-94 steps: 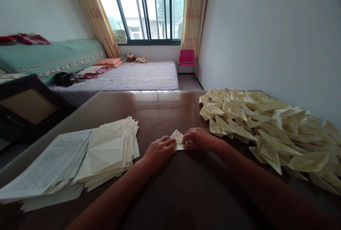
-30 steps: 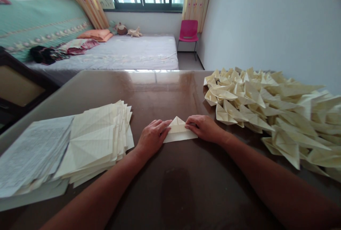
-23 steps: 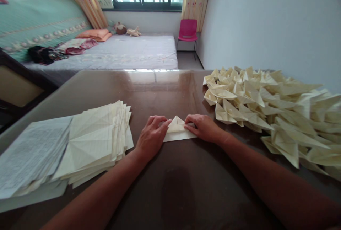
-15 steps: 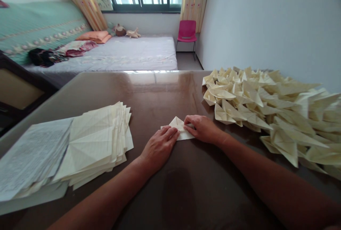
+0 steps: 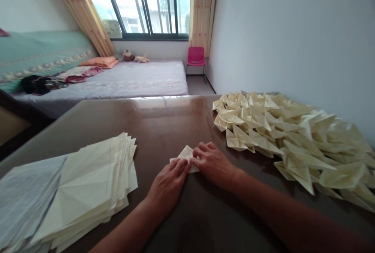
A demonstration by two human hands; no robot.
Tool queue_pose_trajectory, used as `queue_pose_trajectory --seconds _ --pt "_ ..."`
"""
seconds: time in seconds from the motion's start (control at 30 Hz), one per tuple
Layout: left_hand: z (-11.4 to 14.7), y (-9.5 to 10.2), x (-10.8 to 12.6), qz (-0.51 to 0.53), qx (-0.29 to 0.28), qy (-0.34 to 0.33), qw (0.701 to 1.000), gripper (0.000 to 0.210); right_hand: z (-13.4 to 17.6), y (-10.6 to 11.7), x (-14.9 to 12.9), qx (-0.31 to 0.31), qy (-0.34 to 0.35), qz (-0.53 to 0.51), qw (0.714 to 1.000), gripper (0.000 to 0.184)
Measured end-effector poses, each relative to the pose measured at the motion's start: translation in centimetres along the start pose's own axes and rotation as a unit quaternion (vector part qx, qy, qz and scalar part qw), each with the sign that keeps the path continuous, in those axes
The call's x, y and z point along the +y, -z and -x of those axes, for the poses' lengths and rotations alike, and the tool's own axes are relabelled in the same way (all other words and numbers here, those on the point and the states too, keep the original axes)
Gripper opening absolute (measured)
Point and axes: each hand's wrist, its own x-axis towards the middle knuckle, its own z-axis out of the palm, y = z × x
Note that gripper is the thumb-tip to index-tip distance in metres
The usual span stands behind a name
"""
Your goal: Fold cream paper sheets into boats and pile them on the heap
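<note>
A small piece of cream paper [image 5: 186, 152], folded with a pointed top, lies flat on the brown tabletop [image 5: 164, 124]. My left hand [image 5: 169, 178] presses on its left and lower part, fingers together. From the right, my right hand [image 5: 213, 164] has curled fingers gripping the paper's right side, with the thumb and fingertips close to my left fingertips. Both hands cover much of the paper, so the fold beneath them is hidden.
At left sit a stack of creased cream sheets [image 5: 88, 182] and a stack of printed sheets [image 5: 26, 202]. A large heap of folded paper shapes [image 5: 263, 128] covers the table's right side by the wall. Beyond are a bed [image 5: 146, 77] and a pink chair [image 5: 196, 56].
The camera view has tilted up, so everything sits lower in the picture. My right hand has slid left along the paper, closer to my left fingertips.
</note>
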Motion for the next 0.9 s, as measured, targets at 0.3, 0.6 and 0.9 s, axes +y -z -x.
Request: queue_pose_trajectory --seconds 0.3,0.6,0.9 --pt "0.5 0.6 -0.5 -0.052 -0.007 0.009 0.999 0.044 0.9 0.5 -2.4 -0.095 -0.108 0.078 0.987 0.021" --pt "1.1 0.4 -1.8 -0.116 0.012 0.059 0.991 0.035 -0.1 0.4 0.0 -0.032 -0.170 0.014 0.985 0.013" --pt "1.2 -0.5 -2.9 -0.040 0.059 0.049 0.996 0.024 -0.5 -1.5 1.7 -0.010 -0.216 -0.163 0.963 0.028"
